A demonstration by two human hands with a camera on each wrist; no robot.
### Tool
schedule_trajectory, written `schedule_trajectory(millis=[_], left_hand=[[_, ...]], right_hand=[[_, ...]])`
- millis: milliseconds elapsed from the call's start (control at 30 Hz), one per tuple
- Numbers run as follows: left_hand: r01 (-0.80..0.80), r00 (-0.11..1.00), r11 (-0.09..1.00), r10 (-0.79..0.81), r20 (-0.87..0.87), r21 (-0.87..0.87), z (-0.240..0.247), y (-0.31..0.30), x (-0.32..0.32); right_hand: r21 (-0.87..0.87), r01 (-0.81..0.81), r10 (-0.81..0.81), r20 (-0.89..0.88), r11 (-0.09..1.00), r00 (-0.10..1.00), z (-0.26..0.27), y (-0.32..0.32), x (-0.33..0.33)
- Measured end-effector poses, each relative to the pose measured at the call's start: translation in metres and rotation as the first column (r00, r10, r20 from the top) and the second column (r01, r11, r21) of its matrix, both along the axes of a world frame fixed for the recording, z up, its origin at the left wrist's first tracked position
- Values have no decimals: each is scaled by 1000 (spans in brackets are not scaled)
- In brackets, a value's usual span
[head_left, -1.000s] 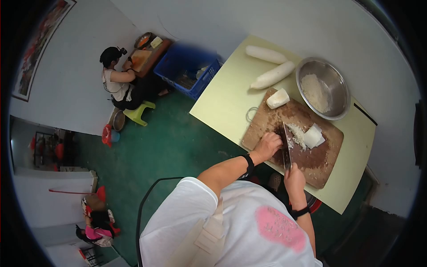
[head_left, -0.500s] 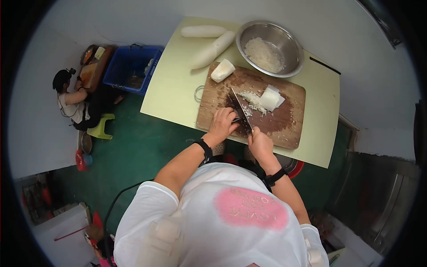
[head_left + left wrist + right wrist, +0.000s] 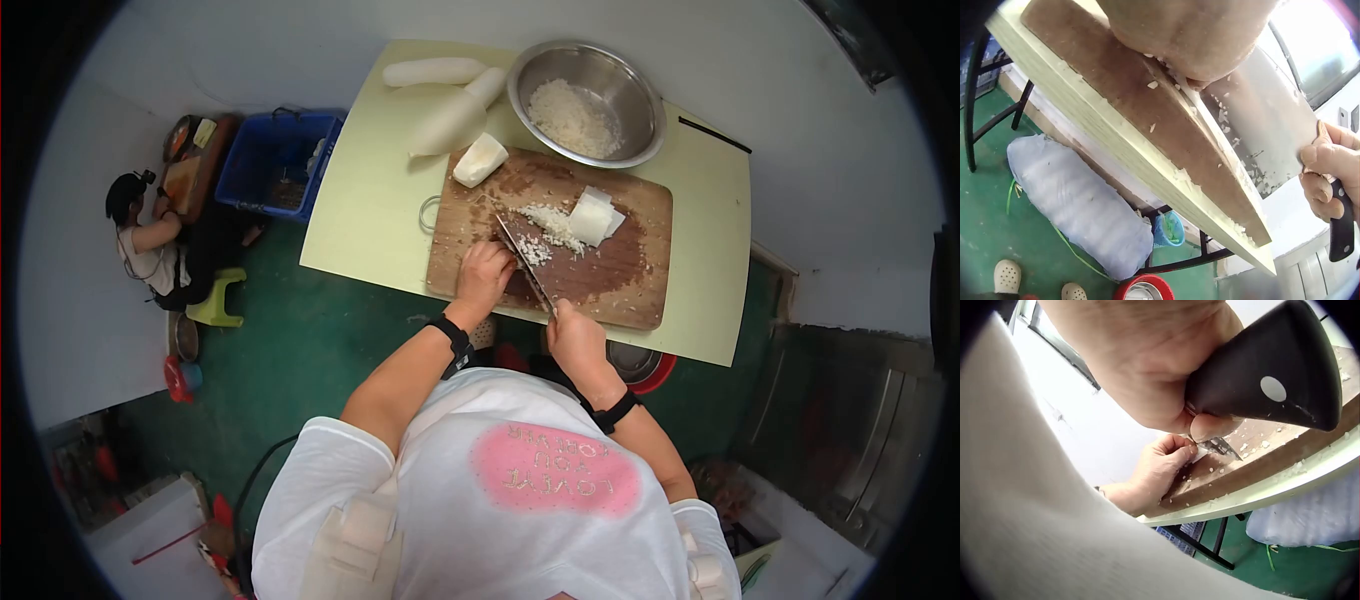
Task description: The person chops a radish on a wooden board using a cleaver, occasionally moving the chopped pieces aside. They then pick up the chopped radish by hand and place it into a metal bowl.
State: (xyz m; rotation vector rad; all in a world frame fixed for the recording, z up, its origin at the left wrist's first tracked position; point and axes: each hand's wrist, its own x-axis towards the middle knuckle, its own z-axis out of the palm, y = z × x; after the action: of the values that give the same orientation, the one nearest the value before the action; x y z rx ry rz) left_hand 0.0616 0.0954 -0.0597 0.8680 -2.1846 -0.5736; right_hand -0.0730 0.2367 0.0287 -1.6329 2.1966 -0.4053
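My right hand (image 3: 580, 345) grips the black handle (image 3: 1266, 369) of a cleaver (image 3: 1266, 119), whose wide blade carries bits of white radish. The blade stands on edge over the wooden cutting board (image 3: 640, 270), slanting toward my left hand (image 3: 485, 272). With curled fingers, the left hand holds a white radish piece (image 3: 1200, 454) down near the board's front edge, close beside the blade; most of that piece is hidden. Chopped radish (image 3: 555, 225) is heaped right of the blade, against a stack of radish slices (image 3: 594, 216). A cut radish chunk (image 3: 480, 160) lies at the board's back left corner.
A steel bowl (image 3: 640, 130) with chopped radish stands behind the board. Two whole white radishes (image 3: 432, 71) lie at the back left of the pale table (image 3: 345, 215). A blue crate (image 3: 235, 170) and another seated person (image 3: 150, 235) are at the left.
The head view has swung, so table and board appear farther left and higher. The blade tilts more to the left beside the left hand. Both hands keep their holds.
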Motion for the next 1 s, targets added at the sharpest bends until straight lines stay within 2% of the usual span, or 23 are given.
schedule_trajectory(millis=[233,467,567,733,867,1000], left_hand=[[15,999,1000,-15,45,-11,5,-2,-2],[5,1000,1000,-4,25,-19,1,0,-4],[21,999,1000,-20,38,-23,4,-2,-4],[49,996,999,-47,70,-21,3,-2,-2],[53,999,998,-53,1,18,9,2,7],[22,998,1000,-21,-63,15,6,2,9]], right_hand=[[-34,-6,6,2,999,1000,-17,-28,-6],[12,1,-1,25,1000,1000,7,2,-8],[45,4,-7,47,999,999,-3,-1,-2],[-11,23,-22,65,1000,998,-22,-24,-4],[44,30,-34,95,999,995,-12,-21,-16],[6,49,-49,110,999,993,3,-6,-14]])
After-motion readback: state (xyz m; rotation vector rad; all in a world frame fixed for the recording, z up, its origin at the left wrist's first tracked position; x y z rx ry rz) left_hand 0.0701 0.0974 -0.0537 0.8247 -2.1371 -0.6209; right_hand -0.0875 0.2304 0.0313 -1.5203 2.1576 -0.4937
